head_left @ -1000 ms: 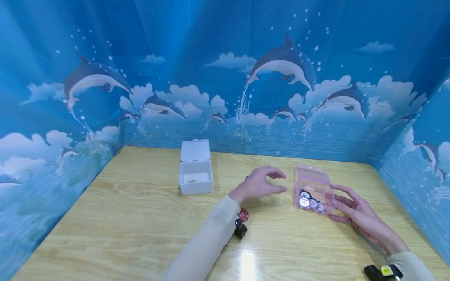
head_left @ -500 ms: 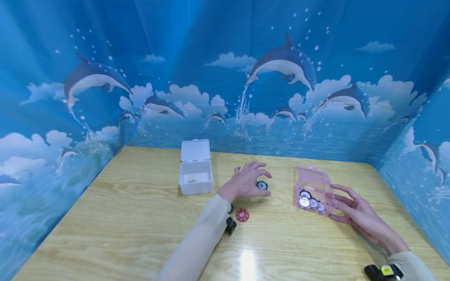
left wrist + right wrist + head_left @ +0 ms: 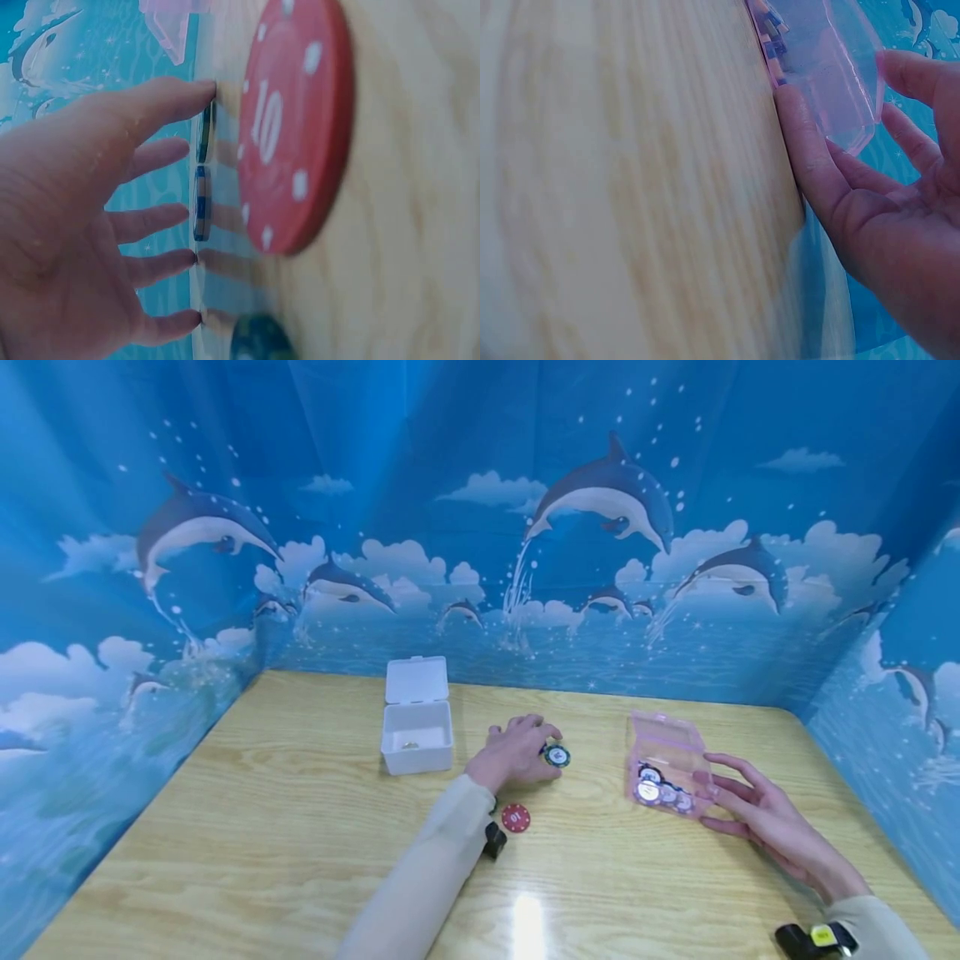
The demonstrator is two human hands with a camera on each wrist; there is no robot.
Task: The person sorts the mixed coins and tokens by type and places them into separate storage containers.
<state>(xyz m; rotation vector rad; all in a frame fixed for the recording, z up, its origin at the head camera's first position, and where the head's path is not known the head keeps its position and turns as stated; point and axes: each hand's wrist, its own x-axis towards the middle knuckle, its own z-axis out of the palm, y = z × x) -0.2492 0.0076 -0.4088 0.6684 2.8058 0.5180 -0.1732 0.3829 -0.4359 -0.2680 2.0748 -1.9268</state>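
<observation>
My left hand (image 3: 517, 752) is low over the table, its thumb and fingers spread around a green-edged poker chip (image 3: 557, 755) lying flat. In the left wrist view, a blue-and-white chip (image 3: 201, 202) lies beside the green chip (image 3: 204, 135), close to my fingertips. A red poker chip marked 10 (image 3: 515, 818) lies near my left wrist. My right hand (image 3: 772, 814) holds the right side of an open clear pink box (image 3: 671, 756), thumb and fingers at its edges. Several chips (image 3: 660, 791) lie inside the box's front part.
A white box (image 3: 417, 760) with its lid raised stands at the back left, a small gold-coloured item (image 3: 409, 746) inside. Another green chip (image 3: 493, 806) is partly hidden by my left wrist. A dolphin-print curtain (image 3: 480, 527) borders the wooden table (image 3: 262, 827).
My left hand has moved left from near the pink box and drawn its fingers in around the green-edged chip. The right hand and pink box stay in place.
</observation>
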